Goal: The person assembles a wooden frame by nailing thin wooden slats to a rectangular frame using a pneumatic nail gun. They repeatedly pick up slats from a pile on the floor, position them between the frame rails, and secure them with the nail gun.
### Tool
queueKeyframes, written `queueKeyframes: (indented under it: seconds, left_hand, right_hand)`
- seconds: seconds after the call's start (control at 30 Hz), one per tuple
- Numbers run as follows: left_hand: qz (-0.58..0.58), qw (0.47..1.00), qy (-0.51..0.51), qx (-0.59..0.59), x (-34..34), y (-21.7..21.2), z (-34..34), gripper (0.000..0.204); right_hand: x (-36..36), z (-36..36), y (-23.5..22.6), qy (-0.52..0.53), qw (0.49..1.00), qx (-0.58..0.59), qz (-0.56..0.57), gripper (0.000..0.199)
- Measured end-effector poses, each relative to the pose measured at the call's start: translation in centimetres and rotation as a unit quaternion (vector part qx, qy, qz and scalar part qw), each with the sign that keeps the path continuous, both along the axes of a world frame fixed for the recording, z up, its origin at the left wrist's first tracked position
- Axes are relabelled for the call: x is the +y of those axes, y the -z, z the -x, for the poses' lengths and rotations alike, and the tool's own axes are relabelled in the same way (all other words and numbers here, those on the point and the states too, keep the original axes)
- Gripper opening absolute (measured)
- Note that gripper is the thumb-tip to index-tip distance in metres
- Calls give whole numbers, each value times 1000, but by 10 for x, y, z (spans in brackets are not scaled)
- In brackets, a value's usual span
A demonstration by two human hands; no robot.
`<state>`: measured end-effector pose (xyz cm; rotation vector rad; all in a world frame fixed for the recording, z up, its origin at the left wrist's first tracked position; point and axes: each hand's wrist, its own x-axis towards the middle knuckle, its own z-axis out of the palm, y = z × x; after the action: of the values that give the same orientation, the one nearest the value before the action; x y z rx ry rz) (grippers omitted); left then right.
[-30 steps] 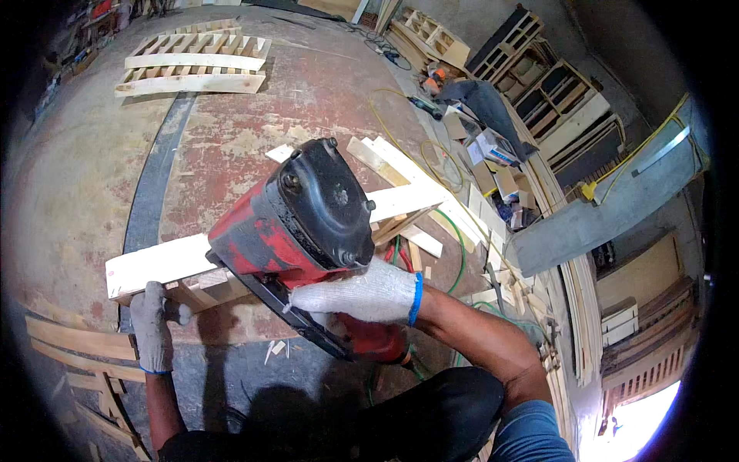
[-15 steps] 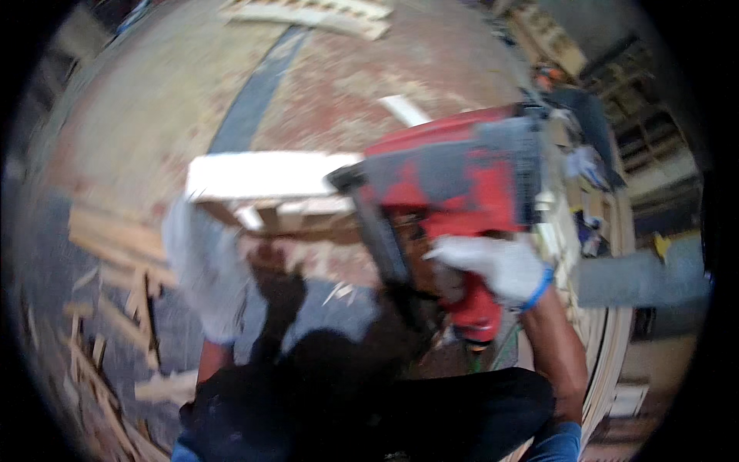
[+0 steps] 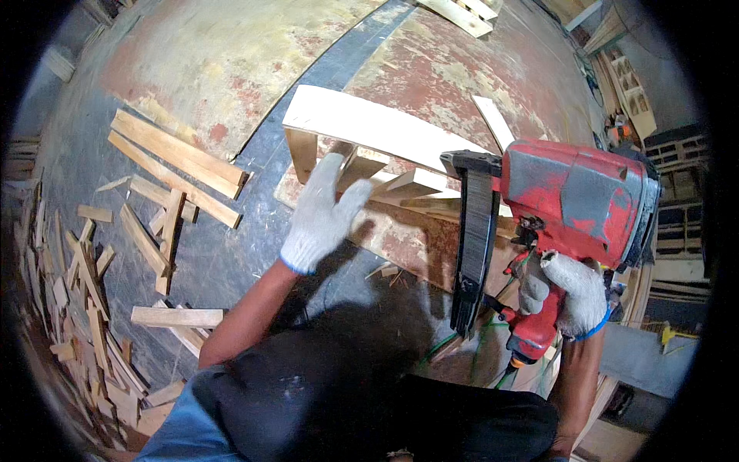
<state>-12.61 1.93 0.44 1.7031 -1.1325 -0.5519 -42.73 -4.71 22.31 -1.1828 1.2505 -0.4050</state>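
Note:
My right hand (image 3: 571, 294), in a white knit glove, grips the handle of a big red nail gun (image 3: 573, 208) with a black nail magazine (image 3: 472, 239) running down its left side. The gun hangs at the right, over the end of a pale wooden frame (image 3: 369, 127) made of a wide plank on short blocks. My left hand (image 3: 322, 215), also gloved, is raised with fingers spread just in front of the frame's near blocks, holding nothing. A loose slat (image 3: 493, 119) lies beyond the frame.
Long planks (image 3: 173, 158) and many short offcuts (image 3: 92, 300) litter the worn red and grey floor (image 3: 200, 61) at the left. A pallet (image 3: 462, 11) lies at the far top. Wooden shelving (image 3: 631, 96) stands at the right. My dark trousers (image 3: 346, 400) fill the bottom.
The nail gun has swung from over the frame's middle to its right end. My left hand has come off the floor and risen open toward the frame. The view has tilted down.

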Motion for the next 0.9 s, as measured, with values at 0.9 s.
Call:
queueKeyframes:
  seconds: [0.9]
  left_hand:
    - [-10,985,61,160,-42,29,-30,57]
  right_hand:
    - [-19,-23,-31,-12,989,101,104,39]
